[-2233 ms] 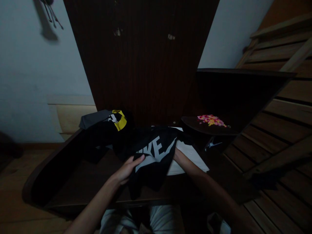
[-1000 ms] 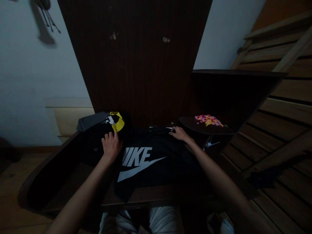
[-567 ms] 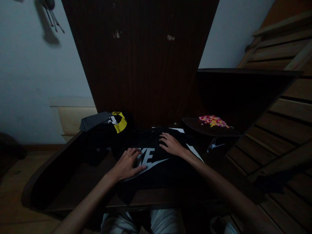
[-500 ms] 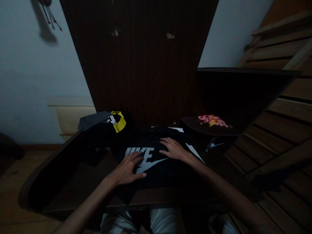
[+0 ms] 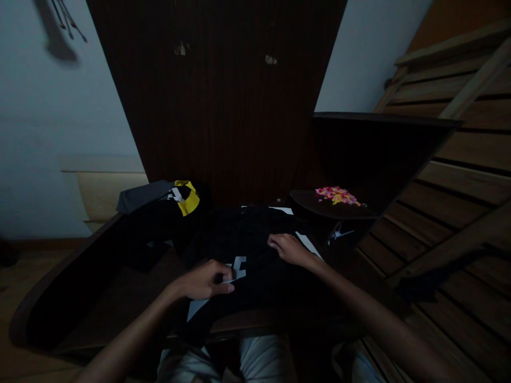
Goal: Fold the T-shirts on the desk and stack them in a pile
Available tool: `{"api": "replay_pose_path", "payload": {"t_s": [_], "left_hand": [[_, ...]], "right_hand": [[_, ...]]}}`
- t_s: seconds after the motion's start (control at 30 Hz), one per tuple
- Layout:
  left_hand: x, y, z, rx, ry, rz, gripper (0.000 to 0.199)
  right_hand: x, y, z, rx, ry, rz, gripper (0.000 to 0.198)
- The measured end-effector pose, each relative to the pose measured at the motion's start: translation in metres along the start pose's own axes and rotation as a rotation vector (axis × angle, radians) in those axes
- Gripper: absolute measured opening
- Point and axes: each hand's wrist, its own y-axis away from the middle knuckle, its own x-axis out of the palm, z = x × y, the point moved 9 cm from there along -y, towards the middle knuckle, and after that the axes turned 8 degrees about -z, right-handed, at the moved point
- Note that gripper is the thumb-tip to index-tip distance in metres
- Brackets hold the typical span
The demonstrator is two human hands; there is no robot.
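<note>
A black garment (image 5: 255,292) with a grey printed logo lies on the dark wooden surface in front of me. Its print is broken up by folds, with one grey patch showing near the front edge. My left hand (image 5: 209,279) has its fingers curled on the cloth beside the print, thumb opposite them. Further right and a little farther back, my right hand (image 5: 289,248) bends its fingers into the same cloth. White strips (image 5: 307,244) show along the garment's right side. The fingertips of both hands are partly hidden.
Dark clothing with a yellow and white patch (image 5: 189,204) is heaped at the back left. Small pink and yellow pieces (image 5: 337,195) lie on a rounded shelf (image 5: 331,211) at the right. A slatted wooden frame (image 5: 471,175) stands on the far right.
Both hands have gone from spread flat to curled fingers on the cloth. The garment is now creased, its lettering partly folded away and shifted toward me. The view has turned slightly right.
</note>
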Motion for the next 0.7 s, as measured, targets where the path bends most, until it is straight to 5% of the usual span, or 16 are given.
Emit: {"api": "replay_pose_path", "payload": {"t_s": [0.1, 0.27, 0.33, 0.5, 0.7], "left_hand": [[-0.005, -0.006, 0.001, -0.034, 0.116, 0.053, 0.037], [-0.063, -0.033, 0.031, -0.082, -0.14, -0.551, 0.038], [-0.069, -0.046, 0.042, -0.087, -0.285, -0.621, 0.035], [-0.061, -0.082, 0.093, -0.324, -0.485, -0.455, 0.054], [-0.06, -0.108, 0.129, -0.456, -0.562, -0.231, 0.09]], "right_hand": [[-0.002, -0.004, 0.002, -0.063, -0.147, 0.088, 0.02], [0.011, -0.015, 0.004, -0.059, -0.118, 0.205, 0.025], [0.007, -0.027, -0.002, 0.007, -0.047, 0.113, 0.032], [-0.008, -0.058, -0.033, 0.164, 0.126, -0.114, 0.023], [0.023, -0.078, -0.095, 0.331, 0.054, 0.082, 0.049]]}}
